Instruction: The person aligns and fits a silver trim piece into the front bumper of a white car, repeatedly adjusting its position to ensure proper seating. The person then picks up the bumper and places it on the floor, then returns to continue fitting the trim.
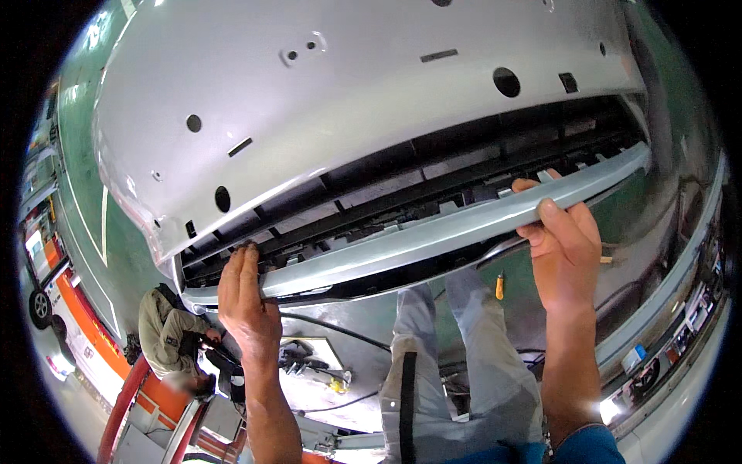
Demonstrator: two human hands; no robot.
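A large silver car bumper cover (pixel 325 124) fills the upper view, with round and slotted holes in its smooth skin. Along its near edge runs a long pale silver trim strip (pixel 433 236), next to a dark opening with black ribs and clips (pixel 371 205). My left hand (pixel 251 298) is closed around the strip near its left end, fingers laid over the top. Toward the right end, my right hand (pixel 566 240) grips the same strip, thumb on its near face and fingertips showing behind it. How firmly the strip sits in the bumper cannot be seen.
A yellow-handled tool (pixel 499 288) lies on the green floor beyond my legs (pixel 479 348). At lower left a person in an olive jacket (pixel 166 332) crouches near a white board with dark parts (pixel 309 356). Cables cross the floor. Shelving with parts (pixel 672 348) stands right.
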